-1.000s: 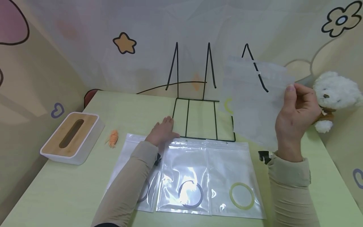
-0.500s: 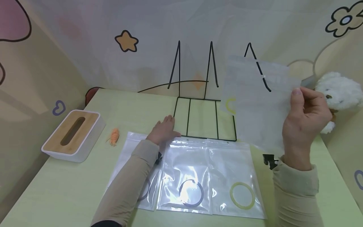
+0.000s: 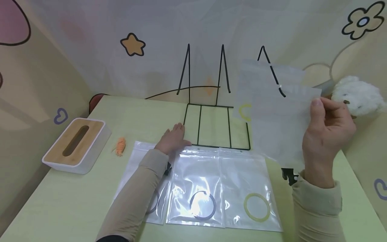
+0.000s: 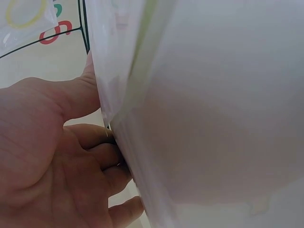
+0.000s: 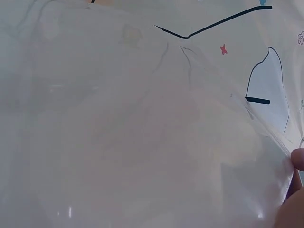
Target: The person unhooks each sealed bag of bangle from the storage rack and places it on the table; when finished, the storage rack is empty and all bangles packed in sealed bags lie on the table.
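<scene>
My right hand [image 3: 328, 134] pinches the right edge of a frosted plastic zip bag [image 3: 276, 131] between thumb and fingers. The bag overlaps the right prong of a black wire display rack [image 3: 229, 127]. Behind it shows another bag with part of a yellow ring [image 3: 244, 112]. In the right wrist view the pale bag [image 5: 142, 137] fills most of the frame. My left hand [image 3: 173, 139] reaches to the rack's left front corner, fingers fairly straight. Up close in the left wrist view, a bag edge [image 4: 118, 118] covers part of the left hand's fingers [image 4: 102, 154].
Three zip bags lie side by side before the rack; the middle bag [image 3: 196, 174] and right bag [image 3: 242, 178] show rings. A tissue box [image 3: 90, 158] and small orange bundle [image 3: 120, 146] lie left. A white plush bear [image 3: 359, 95] stands right, a printed backdrop behind.
My right hand has moved right and slightly down, and the frosted bag's top edge sits lower along the right prong. The left hand has stayed at the rack's corner.
</scene>
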`<state>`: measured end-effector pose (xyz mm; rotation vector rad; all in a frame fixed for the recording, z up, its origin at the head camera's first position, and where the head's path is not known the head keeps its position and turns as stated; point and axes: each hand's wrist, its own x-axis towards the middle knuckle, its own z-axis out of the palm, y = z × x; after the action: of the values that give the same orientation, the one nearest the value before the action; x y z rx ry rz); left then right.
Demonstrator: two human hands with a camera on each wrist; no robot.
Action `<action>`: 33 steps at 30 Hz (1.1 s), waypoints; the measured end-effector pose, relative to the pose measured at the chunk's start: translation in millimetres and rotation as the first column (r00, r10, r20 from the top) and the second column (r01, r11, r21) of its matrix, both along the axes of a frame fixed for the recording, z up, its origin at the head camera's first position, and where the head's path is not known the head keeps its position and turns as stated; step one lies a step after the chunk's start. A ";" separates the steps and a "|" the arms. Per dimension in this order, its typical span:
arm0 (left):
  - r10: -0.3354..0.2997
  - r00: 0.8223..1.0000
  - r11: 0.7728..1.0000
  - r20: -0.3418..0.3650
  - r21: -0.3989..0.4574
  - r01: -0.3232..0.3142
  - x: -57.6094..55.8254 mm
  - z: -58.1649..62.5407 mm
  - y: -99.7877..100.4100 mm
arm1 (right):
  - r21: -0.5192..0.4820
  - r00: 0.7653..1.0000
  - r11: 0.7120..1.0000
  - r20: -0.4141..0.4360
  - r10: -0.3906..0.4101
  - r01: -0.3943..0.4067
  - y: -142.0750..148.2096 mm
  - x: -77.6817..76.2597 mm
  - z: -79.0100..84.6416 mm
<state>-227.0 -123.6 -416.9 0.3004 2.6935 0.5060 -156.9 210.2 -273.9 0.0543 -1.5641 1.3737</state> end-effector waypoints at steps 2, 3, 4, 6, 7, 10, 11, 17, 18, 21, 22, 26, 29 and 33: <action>0.001 1.000 1.000 0.000 0.003 -0.001 -0.2 -0.5 0.1 | 0.008 1.000 1.000 -0.001 -0.003 0.003 0.7 1.6 -0.2; 0.001 1.000 1.000 0.000 0.005 -0.001 -0.4 -0.7 0.1 | 0.009 1.000 1.000 -0.001 -0.002 0.002 1.0 2.4 -0.3; 0.003 1.000 1.000 0.001 0.007 -0.003 -0.3 -0.8 0.0 | 0.007 1.000 1.000 0.001 0.001 -0.001 1.0 3.1 -0.3; 0.005 1.000 1.000 0.003 0.010 -0.005 -0.4 -1.4 -0.3 | -0.001 1.000 1.000 -0.003 0.008 -0.008 0.8 4.8 0.2; 0.005 1.000 1.000 0.002 0.010 -0.005 -0.6 -1.8 -0.3 | -0.005 1.000 1.000 -0.004 0.012 -0.012 0.2 6.1 1.0; 0.008 1.000 1.000 0.003 0.012 -0.008 -0.5 -2.1 -0.2 | 0.010 1.000 1.000 0.009 0.009 -0.009 -2.2 11.5 3.9; 0.010 1.000 1.000 0.003 0.013 -0.010 -0.6 -2.3 -0.2 | 0.013 1.000 1.000 0.010 0.010 -0.010 -3.4 13.6 5.4; 0.014 1.000 1.000 0.003 0.023 -0.014 -0.1 -1.7 -0.2 | 0.044 1.000 0.999 0.027 0.001 -0.002 -8.1 24.9 12.4; 0.013 1.000 1.000 0.002 0.023 -0.013 -0.1 -1.6 -0.3 | 0.047 1.000 0.999 0.028 -0.001 -0.001 -7.8 25.6 12.6; 0.012 1.000 1.000 0.001 0.024 -0.012 -0.5 -1.5 -0.6 | 0.064 0.999 0.998 0.035 -0.015 0.012 -5.0 26.8 11.9; 0.011 1.000 1.000 0.001 0.023 -0.011 -0.5 -1.3 -0.7 | 0.060 0.999 0.998 0.032 -0.012 0.010 -3.8 26.8 11.3; 0.006 1.000 1.000 0.000 0.021 -0.006 -0.7 -1.4 -1.0 | 0.047 1.000 0.999 0.014 -0.006 0.006 1.2 26.8 9.1; -0.001 1.000 1.000 -0.003 0.011 0.001 -0.8 -1.5 -0.8 | 0.019 1.000 1.000 -0.017 0.015 -0.015 4.2 27.1 8.7; -0.007 1.000 1.000 -0.009 0.000 0.007 -0.5 -1.2 0.0 | 0.023 1.000 1.000 -0.025 0.014 -0.014 6.6 30.7 9.8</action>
<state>-227.6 -123.6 -418.1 0.3131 2.6997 0.5035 -126.1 216.8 -264.1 0.0959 -1.5615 1.3616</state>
